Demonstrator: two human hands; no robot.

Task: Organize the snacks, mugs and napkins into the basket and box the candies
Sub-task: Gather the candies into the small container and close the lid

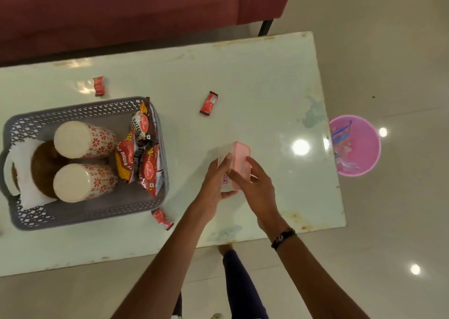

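- Both hands, left hand [216, 185] and right hand [255, 185], grip the pink-lidded box [239, 163], right of the basket [85, 211].
- Mugs [80, 160], snack packets [141, 148] and napkins [26, 192] sit inside the basket.
- Three red candies [209, 103] lie around the basket.

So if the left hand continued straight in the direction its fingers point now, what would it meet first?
The left hand grips the pink box, fingers pointing up-table. Past the box, the red candy lies nearest that line, slightly left of it; otherwise only bare table, though depth is unclear.
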